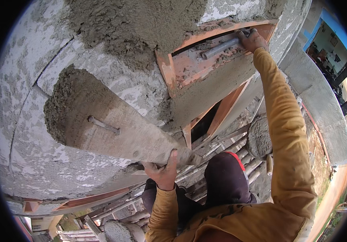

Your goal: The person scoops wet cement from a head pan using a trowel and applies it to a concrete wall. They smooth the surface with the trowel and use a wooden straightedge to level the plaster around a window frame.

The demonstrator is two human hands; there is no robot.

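Observation:
My left hand (pixel 162 173) grips the narrow near end of a long tapered wooden board (pixel 113 129), thumb on top. A short peg-like handle (pixel 103 125) sticks up from the board, and wet mortar (pixel 66 107) is heaped on its wide far end. My right arm reaches up to an orange-brown window frame (pixel 217 30) in the wall. There my right hand (pixel 254 40) is closed around the end of a grey, tube-like tool (pixel 221 48) lying over the mortar-spattered ledge. Its working part, if any, is hidden.
Fresh mortar (pixel 137 28) covers the rough wall above, with bare patchy wall (pixel 24 92) to the left. Below are scaffold poles (pixel 238 141), a round pan of mortar (pixel 260 137) by my right knee (pixel 226 177), and another mortar container (pixel 119 232) at lower left.

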